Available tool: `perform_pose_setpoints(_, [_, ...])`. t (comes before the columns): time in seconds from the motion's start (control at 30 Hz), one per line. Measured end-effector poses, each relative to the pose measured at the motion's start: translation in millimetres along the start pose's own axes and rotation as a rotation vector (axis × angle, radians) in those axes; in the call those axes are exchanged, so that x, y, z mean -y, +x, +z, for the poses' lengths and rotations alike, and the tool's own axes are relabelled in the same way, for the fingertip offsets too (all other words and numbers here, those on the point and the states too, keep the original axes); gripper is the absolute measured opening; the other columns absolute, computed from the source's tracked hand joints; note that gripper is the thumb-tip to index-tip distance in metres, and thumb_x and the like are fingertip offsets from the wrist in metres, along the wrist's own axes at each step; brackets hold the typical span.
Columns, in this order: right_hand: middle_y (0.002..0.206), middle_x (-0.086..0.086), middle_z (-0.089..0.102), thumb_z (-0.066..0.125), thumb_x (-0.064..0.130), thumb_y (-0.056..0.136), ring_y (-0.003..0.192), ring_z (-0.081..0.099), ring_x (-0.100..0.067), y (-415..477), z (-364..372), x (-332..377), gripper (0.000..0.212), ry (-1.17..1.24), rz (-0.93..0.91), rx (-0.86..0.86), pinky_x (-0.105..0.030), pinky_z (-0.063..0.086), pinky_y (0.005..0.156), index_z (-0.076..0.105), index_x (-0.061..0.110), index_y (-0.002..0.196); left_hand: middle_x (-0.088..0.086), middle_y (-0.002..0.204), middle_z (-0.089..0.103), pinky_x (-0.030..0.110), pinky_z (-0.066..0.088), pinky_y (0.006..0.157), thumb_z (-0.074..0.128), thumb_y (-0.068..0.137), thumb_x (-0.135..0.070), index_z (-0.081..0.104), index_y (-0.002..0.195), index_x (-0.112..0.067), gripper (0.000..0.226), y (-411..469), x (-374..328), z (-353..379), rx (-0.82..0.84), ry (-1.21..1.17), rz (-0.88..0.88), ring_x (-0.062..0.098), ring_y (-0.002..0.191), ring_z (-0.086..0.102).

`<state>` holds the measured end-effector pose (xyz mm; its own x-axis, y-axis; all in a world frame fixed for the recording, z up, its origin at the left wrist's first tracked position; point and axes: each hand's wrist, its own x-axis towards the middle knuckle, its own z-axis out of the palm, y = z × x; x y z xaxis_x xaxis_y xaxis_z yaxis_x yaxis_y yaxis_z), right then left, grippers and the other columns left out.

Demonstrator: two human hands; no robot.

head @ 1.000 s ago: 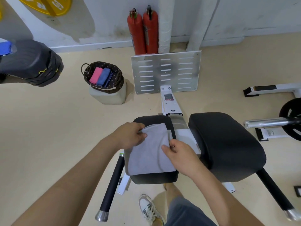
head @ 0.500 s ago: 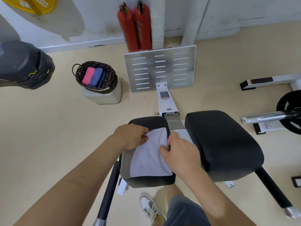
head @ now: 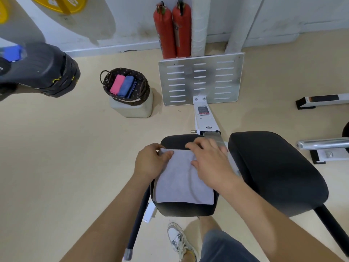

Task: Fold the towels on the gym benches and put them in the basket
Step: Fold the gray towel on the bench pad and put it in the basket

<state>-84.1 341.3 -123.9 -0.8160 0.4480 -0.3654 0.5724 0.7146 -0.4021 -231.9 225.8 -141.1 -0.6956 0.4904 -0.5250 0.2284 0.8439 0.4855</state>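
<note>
A grey towel (head: 181, 182) lies folded on the left black pad (head: 186, 209) of the gym bench. My left hand (head: 151, 161) pinches the towel's far left corner between thumb and fingers. My right hand (head: 209, 159) lies flat with fingers spread over the towel's far right part. A dark woven basket (head: 142, 87) stands on a pale block at the upper left. It holds a folded pink towel (head: 117, 84) and a folded blue towel (head: 126, 86).
The bench's larger right pad (head: 272, 171) sits beside the towel pad. A perforated metal plate (head: 200, 78) and two red fire extinguishers (head: 172, 29) stand ahead by the wall. A black padded bench (head: 39, 70) is at far left; a barbell rack (head: 323, 144) at right. My shoe (head: 179, 241) is below.
My right hand has moved up from the towel's right edge and now presses flat on its far part. The towel lies flatter on the pad. My left hand keeps its corner.
</note>
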Motion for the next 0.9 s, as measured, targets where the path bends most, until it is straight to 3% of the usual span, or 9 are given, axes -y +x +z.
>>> perform_pose_setpoints(0.13, [0.147,0.002,0.037,0.043,0.006,0.093,0.128,0.038,-0.022,-6,4,6,0.055,-0.007,-0.165,0.136,-0.033,0.034,0.106,0.037,0.023,0.145,-0.001,0.072,0.064,0.027,0.043,0.061,0.065,0.083,-0.037,0.055,0.103,-0.029,0.024,-4,-3,7,-0.087,-0.044,-0.005,0.017,0.073,0.061])
perform_pose_setpoints(0.23, [0.148,0.002,0.039,0.038,0.032,0.1,0.123,0.042,-0.024,-6,-2,5,0.046,0.013,-0.151,0.181,-0.035,0.038,0.102,0.035,0.026,0.145,0.002,0.073,0.064,0.028,0.039,0.058,0.058,0.09,-0.037,0.053,0.107,-0.026,0.021,-6,-2,6,-0.124,-0.046,-0.013,0.019,0.072,0.059])
perform_pose_setpoints(0.37, [0.153,-0.004,0.029,0.041,0.063,0.09,0.135,0.032,-0.03,-10,-11,17,0.071,-0.18,-0.193,0.337,-0.04,0.034,0.107,0.018,0.032,0.15,0.001,0.075,0.062,0.031,0.042,0.06,0.049,0.094,-0.038,0.048,0.113,-0.027,0.022,-13,-2,5,-0.15,0.097,0.018,0.023,0.073,0.058])
perform_pose_setpoints(0.47, [0.152,-0.007,0.03,0.046,0.064,0.087,0.136,0.03,-0.03,-9,-12,23,0.076,-0.213,-0.183,0.355,-0.04,0.033,0.107,0.018,0.032,0.149,0.001,0.094,0.06,0.03,0.045,0.065,0.051,0.09,-0.025,0.055,0.112,-0.025,0.023,-33,-1,0,-0.257,0.15,0.307,0.023,0.086,0.057])
perform_pose_setpoints(0.57, [0.154,-0.007,0.027,0.047,0.063,0.088,0.139,0.027,-0.028,-13,-10,24,0.077,-0.213,-0.182,0.334,-0.036,0.028,0.109,0.019,0.029,0.151,-0.005,0.119,0.06,0.027,0.049,0.08,0.055,0.086,-0.03,0.056,0.123,-0.025,0.037,-69,14,2,-0.082,0.257,0.656,0.018,0.108,0.055])
perform_pose_setpoints(0.63, [0.158,-0.006,0.019,0.045,0.061,0.089,0.144,0.021,-0.024,-19,-7,23,0.08,-0.208,-0.174,0.31,-0.034,0.021,0.114,0.015,0.023,0.152,0.002,0.145,0.046,0.028,0.044,0.102,0.051,0.087,-0.043,0.041,0.142,-0.015,0.062,-90,38,8,0.011,0.387,0.728,0.019,0.132,0.043])
perform_pose_setpoints(0.7, [0.161,-0.005,0.008,0.041,0.06,0.092,0.147,0.011,-0.02,-26,-5,23,0.082,-0.206,-0.16,0.298,-0.033,0.013,0.118,0.007,0.016,0.153,0.011,0.155,0.029,0.037,0.036,0.11,0.051,0.082,-0.048,0.03,0.148,-0.007,0.08,-99,59,16,0.005,0.572,0.783,0.026,0.143,0.028])
perform_pose_setpoints(0.8, [0.162,-0.006,0.002,0.036,0.061,0.092,0.149,0.002,-0.018,-43,5,25,0.085,-0.213,-0.152,0.237,-0.037,0.004,0.121,0.005,0.011,0.153,0.015,0.155,0.025,0.046,0.037,0.109,0.05,0.089,-0.033,0.027,0.148,-0.005,0.07,-97,68,26,-0.062,0.702,0.805,0.03,0.143,0.025])
perform_pose_setpoints(0.9, [0.154,-0.014,0.032,0.052,0.068,0.071,0.143,0.028,-0.026,-72,22,32,0.098,-0.273,-0.174,0.133,-0.046,0.015,0.117,0.036,0.005,0.145,0.021,0.152,0.03,0.048,0.039,0.107,0.035,0.095,-0.017,0.029,0.146,0.0,0.054,-94,70,34,-0.159,0.746,0.855,0.034,0.14,0.03])
